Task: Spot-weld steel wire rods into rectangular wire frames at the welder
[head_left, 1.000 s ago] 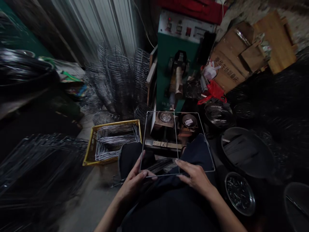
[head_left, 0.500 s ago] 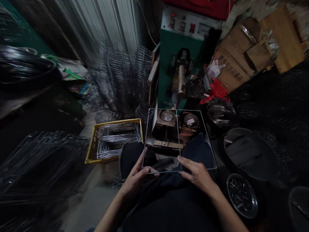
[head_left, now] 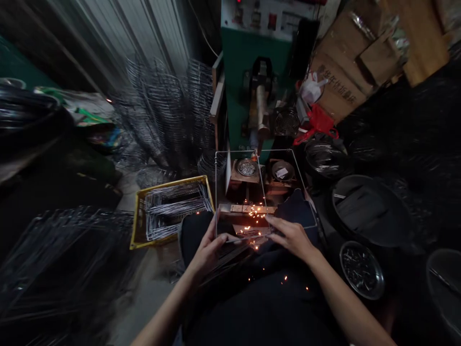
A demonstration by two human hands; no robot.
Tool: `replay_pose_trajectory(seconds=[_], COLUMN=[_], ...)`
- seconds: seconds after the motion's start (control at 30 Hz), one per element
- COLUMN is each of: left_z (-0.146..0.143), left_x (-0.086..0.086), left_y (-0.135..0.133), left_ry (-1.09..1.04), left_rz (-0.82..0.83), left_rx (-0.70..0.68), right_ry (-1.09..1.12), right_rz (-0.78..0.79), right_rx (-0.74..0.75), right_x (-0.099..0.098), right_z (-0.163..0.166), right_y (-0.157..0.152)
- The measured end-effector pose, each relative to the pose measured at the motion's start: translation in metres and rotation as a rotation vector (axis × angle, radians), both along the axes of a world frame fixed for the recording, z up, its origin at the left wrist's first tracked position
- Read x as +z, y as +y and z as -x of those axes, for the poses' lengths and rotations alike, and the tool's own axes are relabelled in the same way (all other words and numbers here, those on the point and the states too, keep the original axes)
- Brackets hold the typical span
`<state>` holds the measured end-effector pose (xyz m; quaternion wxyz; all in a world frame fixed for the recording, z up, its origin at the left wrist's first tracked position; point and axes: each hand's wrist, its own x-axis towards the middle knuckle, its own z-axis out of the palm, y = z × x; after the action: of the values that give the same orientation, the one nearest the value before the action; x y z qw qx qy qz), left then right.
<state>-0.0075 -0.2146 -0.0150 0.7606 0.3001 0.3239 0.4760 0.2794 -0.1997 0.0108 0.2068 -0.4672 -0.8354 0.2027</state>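
My left hand (head_left: pixel 211 247) and my right hand (head_left: pixel 293 236) both grip the near edge of a thin rectangular wire frame (head_left: pixel 220 153) with a centre wire. Its far edge lies under the electrode (head_left: pixel 260 108) of the green welding machine (head_left: pixel 248 53). Orange sparks (head_left: pixel 252 214) shower down from the weld point over my lap. A bundle of loose wires (head_left: pixel 230 254) rests across my dark trousers below the hands.
A yellow crate (head_left: pixel 136 226) of finished wire frames sits at my left. Stacks of wire racks (head_left: pixel 169 110) stand behind it. Dark basins (head_left: pixel 370 214) and a round tray of small parts (head_left: pixel 362 271) are on my right; cardboard boxes (head_left: pixel 342 81) sit beside the machine.
The frame has been pushed forward until its far edge sits under the electrode. Sparks now fly, where none showed before. My head has tipped down slightly.
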Motion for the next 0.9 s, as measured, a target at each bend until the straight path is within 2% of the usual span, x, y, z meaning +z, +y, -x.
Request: replay_pose_trajectory(seconds=[0.1, 0.27, 0.43, 0.6, 0.9], left_z=[0.001, 0.006, 0.008, 0.007, 0.008], left_x=[-0.001, 0.007, 0.017, 0.019, 0.021], left_y=[0.052, 0.149, 0.212, 0.237, 0.248], left_ry=[0.010, -0.008, -0.010, 0.032, -0.013], left_rz=[-0.079, -0.143, -0.161, -0.215, -0.170], left_rx=[-0.004, 0.043, 0.085, 0.080, 0.116], right_ry=[-0.077, -0.158, -0.125, -0.069, -0.034], right_rz=[-0.129, -0.255, -0.269, -0.269, -0.291], right_rx=[-0.086, -0.168, -0.215, -0.263, -0.265], right_x=[0.001, 0.021, 0.031, 0.026, 0.029], right_z=[-0.001, -0.003, -0.013, -0.015, -0.009], right_y=[0.050, 0.151, 0.219, 0.246, 0.260])
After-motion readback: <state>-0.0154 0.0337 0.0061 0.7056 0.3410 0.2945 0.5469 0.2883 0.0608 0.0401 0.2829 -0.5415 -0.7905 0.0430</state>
